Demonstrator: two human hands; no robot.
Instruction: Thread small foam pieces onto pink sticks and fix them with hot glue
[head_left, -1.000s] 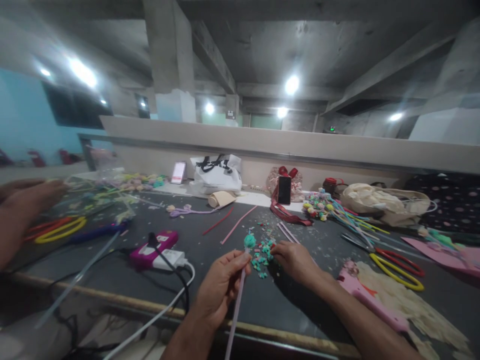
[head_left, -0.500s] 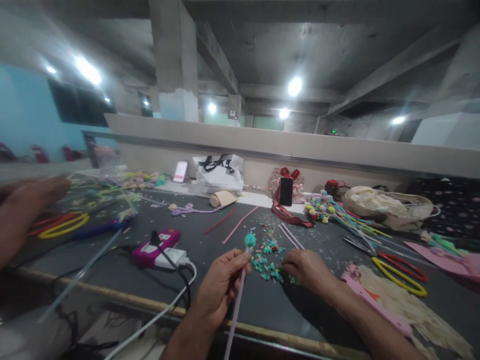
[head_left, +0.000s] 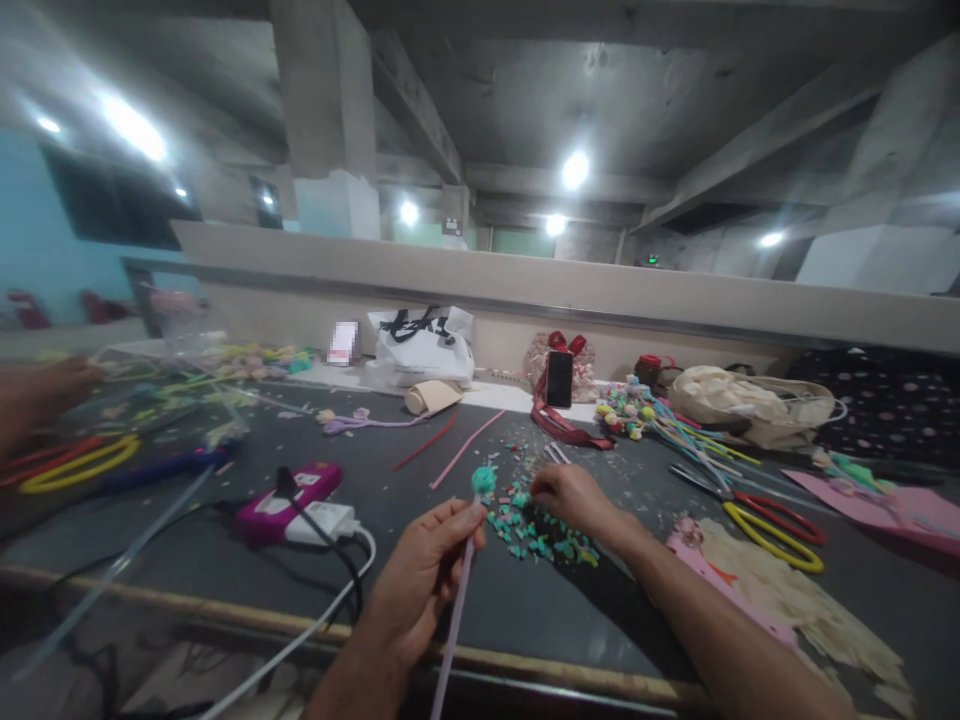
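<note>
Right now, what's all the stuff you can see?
Stick: one, pink and teal, front centre
Tiny pieces: many, mostly teal, centre
Scissors: two, red and yellow, both sides
Power strip: one, magenta, centre left
Glue gun: one, pink, right
Phones: two, black and bright, back
Plastic bag: one, white, back
Ribbon: one, dark red, back centre
Decorated sticks: many, multicoloured, back right
Cloth bundle: one, cream, back right
Table: one, dark grey, underneath
Blurry clutter: uncountable, mixed colours, left
Another person's hand: one, blurred, left edge
Left hand: one, bare, front centre
Right hand: one, bare, centre
</note>
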